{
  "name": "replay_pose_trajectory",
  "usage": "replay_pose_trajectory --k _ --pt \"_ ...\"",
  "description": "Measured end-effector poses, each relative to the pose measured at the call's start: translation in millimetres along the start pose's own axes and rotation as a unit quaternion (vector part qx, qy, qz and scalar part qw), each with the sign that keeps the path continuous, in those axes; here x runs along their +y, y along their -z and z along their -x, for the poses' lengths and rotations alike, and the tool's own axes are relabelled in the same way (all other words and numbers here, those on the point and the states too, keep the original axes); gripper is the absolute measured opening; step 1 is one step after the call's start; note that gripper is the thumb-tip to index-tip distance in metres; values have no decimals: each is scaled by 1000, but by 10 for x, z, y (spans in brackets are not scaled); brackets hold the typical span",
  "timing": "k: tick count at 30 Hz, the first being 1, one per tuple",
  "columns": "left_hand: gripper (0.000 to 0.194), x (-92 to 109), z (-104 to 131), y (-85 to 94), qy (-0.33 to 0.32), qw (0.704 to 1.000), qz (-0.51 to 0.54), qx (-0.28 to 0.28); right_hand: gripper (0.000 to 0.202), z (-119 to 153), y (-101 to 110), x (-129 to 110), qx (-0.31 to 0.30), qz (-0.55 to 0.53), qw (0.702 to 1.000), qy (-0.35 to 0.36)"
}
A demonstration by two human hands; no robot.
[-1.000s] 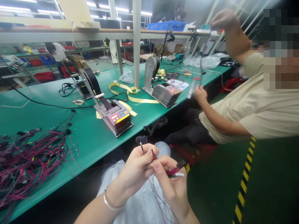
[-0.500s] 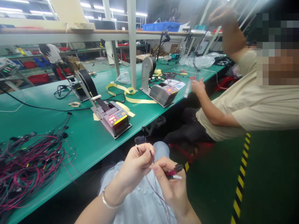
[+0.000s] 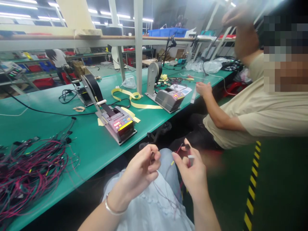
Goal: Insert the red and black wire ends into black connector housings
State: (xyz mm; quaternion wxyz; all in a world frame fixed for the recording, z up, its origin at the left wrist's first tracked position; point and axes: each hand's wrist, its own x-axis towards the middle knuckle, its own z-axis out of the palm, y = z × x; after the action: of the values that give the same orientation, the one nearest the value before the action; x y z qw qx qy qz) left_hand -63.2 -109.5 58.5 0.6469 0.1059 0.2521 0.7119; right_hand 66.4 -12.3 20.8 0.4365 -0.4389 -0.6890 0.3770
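Note:
Above my lap, my left hand is closed, its fingers curled around thin wires; a small dark end shows between thumb and fingertips. My right hand pinches a wire harness of dark red and black wires. Among its fingers are a black connector and a white connector. A small yellow marker sits on a wire just left of my right thumb. Thin loose wires hang below both hands over my light clothing. The hands are apart.
A tangled pile of wire harnesses lies on the green table. Two tape dispensers, a nearer one and a farther one, stand along its edge, with yellow tape between. At right, a co-worker sits with one arm raised.
My hands have moved apart; the right has gone right and upward with the harness, its fingers more spread. My left fingers have curled further in. The view has shifted slightly.

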Motion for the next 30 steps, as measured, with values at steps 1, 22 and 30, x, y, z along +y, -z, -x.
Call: replay_pose_trajectory --k 1,22,30 --pt "12 -22 -12 -4 -17 1000 -11 9 53 2 8 0 -1 -1 1000 -4" --pt "25 -212 -82 45 -119 978 -146 84 31 336 -330 -285 -228 -406 861 -205" --pt "19 -105 -103 192 -157 951 -251 93 28 339 -300 -277 -201 -360 897 -156"
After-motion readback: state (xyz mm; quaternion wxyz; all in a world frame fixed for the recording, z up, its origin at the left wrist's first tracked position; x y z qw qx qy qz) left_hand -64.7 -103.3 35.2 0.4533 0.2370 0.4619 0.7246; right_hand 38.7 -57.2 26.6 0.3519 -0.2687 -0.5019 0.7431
